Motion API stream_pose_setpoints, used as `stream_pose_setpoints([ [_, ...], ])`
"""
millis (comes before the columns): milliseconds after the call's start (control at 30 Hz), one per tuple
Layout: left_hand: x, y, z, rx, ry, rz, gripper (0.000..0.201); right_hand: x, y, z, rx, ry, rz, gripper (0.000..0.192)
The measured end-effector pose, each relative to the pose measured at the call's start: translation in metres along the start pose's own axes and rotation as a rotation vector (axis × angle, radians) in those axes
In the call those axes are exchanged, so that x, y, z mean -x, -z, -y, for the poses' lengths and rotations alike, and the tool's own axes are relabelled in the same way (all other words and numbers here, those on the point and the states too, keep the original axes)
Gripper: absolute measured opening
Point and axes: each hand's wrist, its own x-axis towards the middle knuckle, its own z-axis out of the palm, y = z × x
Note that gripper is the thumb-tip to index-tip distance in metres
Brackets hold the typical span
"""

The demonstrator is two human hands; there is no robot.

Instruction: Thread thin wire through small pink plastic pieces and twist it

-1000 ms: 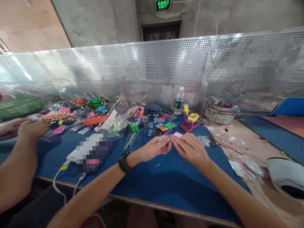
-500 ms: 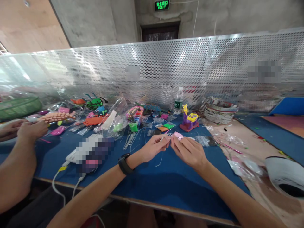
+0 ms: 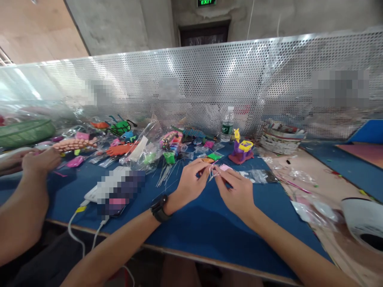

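Observation:
My left hand (image 3: 192, 178), with a black watch on its wrist, is closed in a pinch on thin silvery wire (image 3: 212, 172). Facing it, my right hand (image 3: 237, 191) pinches the same bent wire, and the fingertips of both hands nearly meet. How the wire is bent is too fine to make out. Just behind my right fingers lies a pink packet (image 3: 225, 167). More straight wires (image 3: 166, 173) lie loose on the blue table to the left, below a green packet (image 3: 169, 158). A purple and yellow clay animal (image 3: 241, 150) stands beyond my right hand.
A water bottle (image 3: 228, 124) and a paper-covered basket (image 3: 281, 139) stand by the perforated metal screen (image 3: 194, 79). A power bank (image 3: 112, 183) and phone with cables lie left. Another person's hands (image 3: 40, 159) work at far left. A white cup-like container (image 3: 365, 219) lies right.
Both hands have shifted, the left turning more upright with its fingers raised. The bent wire now shows between the fingertips, and the trailing wire end below them no longer shows. The view has tilted slightly down.

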Motion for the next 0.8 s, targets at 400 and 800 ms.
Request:
stream_pose_setpoints([
  [400, 0.004, -0.004, 0.0, -0.121, -0.084, -0.006, 0.017, -0.002, -0.002, -0.001, -0.193, -0.248, 0.144, 0.03],
  [800, -0.006, 0.002, 0.02, 0.116, 0.08, 0.034, 0.017, -0.002, -0.002, -0.019, -0.241, -0.143, 0.25, 0.024],
])
